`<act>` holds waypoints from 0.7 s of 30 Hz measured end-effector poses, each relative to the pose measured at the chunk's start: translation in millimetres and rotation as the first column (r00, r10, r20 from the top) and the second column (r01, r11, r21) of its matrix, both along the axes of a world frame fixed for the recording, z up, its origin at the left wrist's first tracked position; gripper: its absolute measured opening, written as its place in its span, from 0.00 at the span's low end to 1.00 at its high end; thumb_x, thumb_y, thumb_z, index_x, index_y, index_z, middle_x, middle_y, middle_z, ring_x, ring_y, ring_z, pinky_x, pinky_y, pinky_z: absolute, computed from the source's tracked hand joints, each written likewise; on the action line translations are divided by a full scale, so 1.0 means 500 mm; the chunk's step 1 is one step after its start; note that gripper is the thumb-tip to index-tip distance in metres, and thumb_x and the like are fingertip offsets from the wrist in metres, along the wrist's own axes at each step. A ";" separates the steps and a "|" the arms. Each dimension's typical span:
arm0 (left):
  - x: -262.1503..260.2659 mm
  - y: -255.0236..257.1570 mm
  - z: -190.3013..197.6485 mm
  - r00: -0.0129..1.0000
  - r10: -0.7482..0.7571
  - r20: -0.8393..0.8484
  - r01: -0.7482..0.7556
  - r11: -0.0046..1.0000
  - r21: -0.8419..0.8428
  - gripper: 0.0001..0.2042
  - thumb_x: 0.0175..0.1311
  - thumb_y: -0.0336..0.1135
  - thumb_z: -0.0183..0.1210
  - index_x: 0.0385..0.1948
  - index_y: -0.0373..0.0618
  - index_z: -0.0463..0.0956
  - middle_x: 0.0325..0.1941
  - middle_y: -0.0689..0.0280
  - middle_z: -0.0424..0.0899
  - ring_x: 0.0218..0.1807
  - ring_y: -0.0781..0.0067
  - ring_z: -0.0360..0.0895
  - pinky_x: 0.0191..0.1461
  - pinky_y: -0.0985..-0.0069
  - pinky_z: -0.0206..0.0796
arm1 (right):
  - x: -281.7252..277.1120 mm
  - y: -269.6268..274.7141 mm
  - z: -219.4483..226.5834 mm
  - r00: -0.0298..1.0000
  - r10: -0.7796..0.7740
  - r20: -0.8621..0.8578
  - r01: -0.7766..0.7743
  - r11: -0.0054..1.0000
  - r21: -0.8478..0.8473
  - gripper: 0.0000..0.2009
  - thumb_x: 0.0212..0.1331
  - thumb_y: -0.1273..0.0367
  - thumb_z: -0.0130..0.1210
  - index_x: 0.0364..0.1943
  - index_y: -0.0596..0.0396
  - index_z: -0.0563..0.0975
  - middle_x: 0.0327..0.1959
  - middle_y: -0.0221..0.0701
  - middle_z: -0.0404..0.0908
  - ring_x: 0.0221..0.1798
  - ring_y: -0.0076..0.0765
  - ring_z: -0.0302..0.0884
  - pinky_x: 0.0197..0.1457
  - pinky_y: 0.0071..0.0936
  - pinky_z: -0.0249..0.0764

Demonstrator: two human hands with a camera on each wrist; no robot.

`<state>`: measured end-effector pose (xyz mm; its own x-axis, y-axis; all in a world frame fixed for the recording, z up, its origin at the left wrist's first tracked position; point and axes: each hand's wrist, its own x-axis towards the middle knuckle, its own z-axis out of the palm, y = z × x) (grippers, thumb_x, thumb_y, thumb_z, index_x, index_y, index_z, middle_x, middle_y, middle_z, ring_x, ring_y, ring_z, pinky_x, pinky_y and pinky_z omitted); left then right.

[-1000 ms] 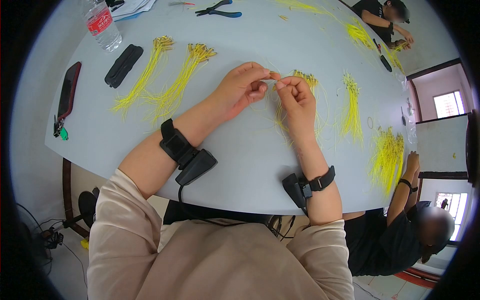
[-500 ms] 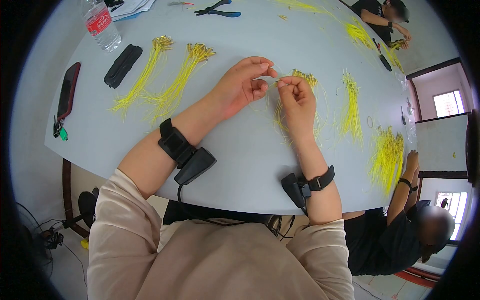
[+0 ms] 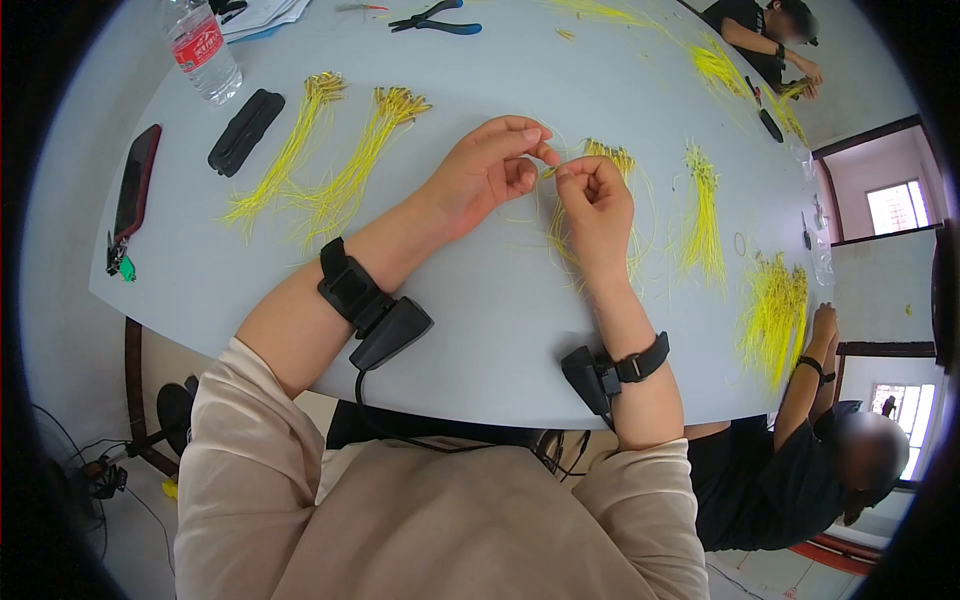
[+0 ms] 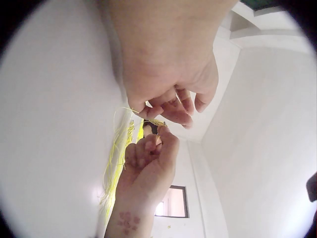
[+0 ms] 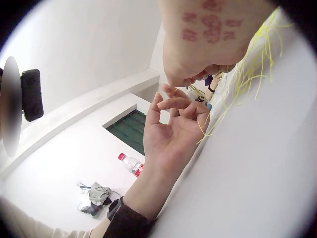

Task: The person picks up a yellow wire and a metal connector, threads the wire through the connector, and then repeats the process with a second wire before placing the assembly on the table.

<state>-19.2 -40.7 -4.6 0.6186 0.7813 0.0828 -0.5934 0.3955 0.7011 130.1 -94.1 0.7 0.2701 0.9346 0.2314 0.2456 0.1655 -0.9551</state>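
In the head view, my right hand (image 3: 598,205) pinches a small golden ribbed piece (image 4: 157,122) between thumb and index finger; the left wrist view shows it at the fingertips. Fine yellow thread (image 4: 134,110) runs from beside it to my left hand (image 3: 490,170). The left hand's lower fingers are curled at the thread, and its index finger reaches out close to the right fingertips. Seen from the right wrist, a thread end (image 5: 204,133) hangs by the left palm. Behind the right hand lies a bundle of yellow threads with golden ends (image 3: 612,155).
Two yellow bundles (image 3: 375,150) lie left, others (image 3: 703,215) right. A black case (image 3: 247,132), phone (image 3: 135,190), water bottle (image 3: 205,55) and blue-handled pliers (image 3: 438,22) stand or lie around. Two people (image 3: 765,480) sit at the table's right side.
The left fingers parted from the right fingertips, lifted slightly, and now bend back down close to them. The right hand keeps its pinch in nearly the same place.
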 end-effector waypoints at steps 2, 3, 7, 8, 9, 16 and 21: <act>0.000 0.001 -0.002 1.000 -0.009 0.002 0.009 1.000 0.008 0.09 0.63 0.37 0.50 0.40 0.46 0.69 0.34 0.66 0.76 0.28 0.82 0.65 0.35 0.82 0.60 | 0.000 0.000 -0.002 1.000 0.012 -0.009 -0.012 1.000 0.015 0.03 0.50 0.75 0.54 0.27 0.57 0.73 0.17 0.19 0.68 0.18 0.10 0.56 0.21 0.12 0.53; 0.000 0.001 -0.002 1.000 -0.010 0.005 0.010 1.000 0.009 0.09 0.63 0.37 0.50 0.40 0.46 0.69 0.34 0.66 0.76 0.28 0.82 0.66 0.36 0.82 0.60 | 0.000 0.000 -0.003 1.000 0.009 0.002 -0.009 1.000 0.011 0.03 0.50 0.75 0.54 0.27 0.57 0.73 0.17 0.18 0.67 0.19 0.10 0.55 0.21 0.12 0.53; 0.000 0.003 -0.006 1.000 0.002 0.029 -0.002 1.000 0.004 0.09 0.62 0.37 0.50 0.40 0.45 0.69 0.34 0.66 0.76 0.30 0.82 0.67 0.40 0.81 0.61 | 0.002 0.003 -0.004 1.000 -0.002 0.008 0.002 1.000 0.015 0.02 0.50 0.75 0.54 0.28 0.57 0.73 0.16 0.17 0.65 0.19 0.10 0.55 0.22 0.12 0.53; 0.000 0.004 -0.007 0.999 0.010 0.037 -0.010 1.000 0.001 0.09 0.62 0.37 0.50 0.40 0.44 0.69 0.34 0.66 0.76 0.30 0.81 0.67 0.41 0.81 0.62 | 0.002 0.003 -0.005 1.000 -0.005 -0.002 0.005 1.000 0.021 0.02 0.50 0.75 0.54 0.28 0.57 0.73 0.16 0.17 0.65 0.19 0.10 0.54 0.23 0.12 0.53; 0.001 0.003 -0.008 0.999 0.024 0.048 -0.023 0.999 -0.022 0.09 0.62 0.37 0.50 0.40 0.44 0.69 0.34 0.66 0.76 0.31 0.81 0.68 0.42 0.81 0.62 | 0.003 0.003 -0.004 1.000 0.000 -0.002 0.000 1.000 0.025 0.02 0.50 0.75 0.54 0.28 0.57 0.73 0.16 0.17 0.64 0.19 0.10 0.54 0.23 0.13 0.52; -0.001 0.004 -0.005 0.996 0.045 0.081 -0.038 0.996 -0.083 0.09 0.62 0.37 0.51 0.39 0.44 0.70 0.34 0.67 0.75 0.34 0.80 0.69 0.45 0.79 0.63 | 0.001 0.001 0.004 0.999 0.032 -0.012 -0.032 0.999 0.035 0.03 0.51 0.76 0.54 0.30 0.57 0.73 0.14 0.15 0.59 0.18 0.10 0.51 0.21 0.14 0.48; -0.002 0.005 -0.004 0.998 0.035 0.046 -0.031 0.997 -0.076 0.09 0.62 0.39 0.51 0.38 0.45 0.71 0.35 0.67 0.75 0.33 0.80 0.69 0.44 0.80 0.62 | -0.002 0.000 0.006 0.998 0.043 -0.039 -0.041 0.998 0.056 0.03 0.51 0.76 0.55 0.30 0.57 0.73 0.14 0.14 0.57 0.17 0.10 0.49 0.21 0.14 0.46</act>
<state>-20.3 -38.2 -6.5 0.5890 0.8065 0.0518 -0.6389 0.4255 0.6409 129.1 -94.0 3.5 0.2411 0.9313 0.2729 0.1987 0.2278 -0.9532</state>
